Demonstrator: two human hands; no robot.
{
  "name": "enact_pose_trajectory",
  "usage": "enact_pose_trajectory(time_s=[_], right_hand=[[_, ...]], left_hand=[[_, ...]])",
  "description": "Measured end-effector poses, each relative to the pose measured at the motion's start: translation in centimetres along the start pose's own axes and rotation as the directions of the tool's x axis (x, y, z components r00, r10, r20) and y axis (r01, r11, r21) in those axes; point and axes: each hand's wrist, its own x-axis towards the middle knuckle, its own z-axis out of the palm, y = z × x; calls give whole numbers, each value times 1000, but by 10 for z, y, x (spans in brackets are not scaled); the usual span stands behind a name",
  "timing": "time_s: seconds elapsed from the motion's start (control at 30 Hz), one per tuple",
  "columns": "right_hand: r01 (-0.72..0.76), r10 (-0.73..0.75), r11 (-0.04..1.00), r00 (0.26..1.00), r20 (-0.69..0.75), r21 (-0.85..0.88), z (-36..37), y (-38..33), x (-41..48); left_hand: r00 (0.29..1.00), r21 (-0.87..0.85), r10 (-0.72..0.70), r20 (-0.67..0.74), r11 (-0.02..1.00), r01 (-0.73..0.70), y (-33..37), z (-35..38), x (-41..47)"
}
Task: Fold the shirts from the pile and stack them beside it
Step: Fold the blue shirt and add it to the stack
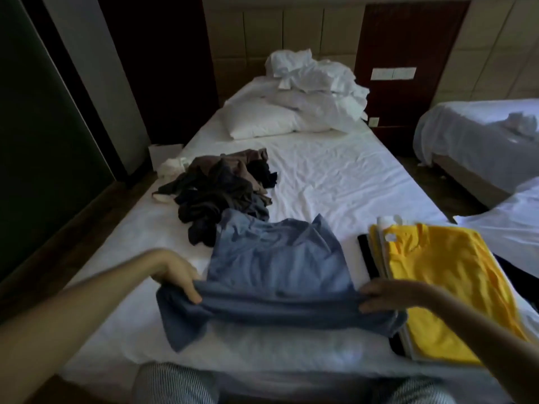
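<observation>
- Striped trouser legs (175,383) fill the bottom of the view, against the near edge of the bed (335,176).
- Left hand (178,279): fingers curled over the left end of the blue shirt (277,266), gripping its raised near fold.
- Right hand (382,295): fingers curled round the right end of the same fold, gripping it.
- Blue shirt lies flat on the white sheet near the bed's near edge, roughly central. Its near portion is lifted between the two hands, and a loose flap hangs down at the left.
- Stack of folded shirts (443,275), yellow on top, sits at the near right corner of the bed, just beside the blue shirt. The right forearm crosses over it.
- Black garment (364,252) shows under the stack's left side.
- Pile of dark clothes (221,188), brown, black and grey, lies unfolded along the left edge of the bed, touching the blue shirt's far left corner.
- Pillow (259,121) and crumpled white linen (315,74) occupy the far end of the bed.
- Second bed (472,135) stands to the right, well apart.
</observation>
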Motion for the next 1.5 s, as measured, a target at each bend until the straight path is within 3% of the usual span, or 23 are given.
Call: enact_pose_trajectory(time_s=[0.13,0.23,0.3,0.4,0.43,0.5,0.57,0.7,0.77,0.87,0.93,1.03,1.17,1.33,1.43,1.5], right_hand=[[-81,72,996,973,220,29,49,1,26],[-119,105,993,938,331,22,56,4,38],[-125,98,989,947,306,72,54,3,45],[-91,90,950,996,15,299,50,7,68],[-66,123,918,985,-122,391,49,10,78],[-49,276,856,886,-374,515,50,16,98],[-46,405,781,796,-450,623,53,18,112],[-144,676,479,689,-259,866,59,12,121],[-145,750,357,633,-191,923,60,14,126],[-57,697,248,704,-137,967,55,16,128],[-26,648,201,753,-113,979,50,12,124],[-52,673,209,732,-105,977,43,11,118],[61,685,188,707,-175,980,26,17,106],[275,635,234,683,-361,932,-11,13,86],[385,612,285,632,-476,878,-47,7,71],[440,592,335,589,-550,833,-73,5,58]], left_hand=[[989,-45,-87,117,995,93,-20,63,64],[999,-170,-13,36,985,19,-29,82,81],[996,-246,89,-21,965,-91,-36,79,83],[974,-438,139,-180,875,-206,-39,67,82],[952,-501,134,-275,825,-261,-34,61,83],[866,-557,20,-499,758,-339,-25,50,96],[797,-636,-125,-591,681,-364,-19,43,112],[828,-784,-307,-468,578,-229,-11,44,133],[830,-813,-311,-463,521,-258,-14,43,147],[885,-884,-222,-409,337,-324,-8,40,145],[921,-906,-147,-361,291,-309,0,40,133],[930,-894,-107,-351,334,-299,5,37,117],[863,-855,-79,-498,207,-475,-6,15,100],[783,-780,-72,-618,174,-601,-12,-8,63],[678,-688,-119,-726,132,-714,-12,-31,40],[618,-644,-183,-765,178,-744,-9,-46,25]])
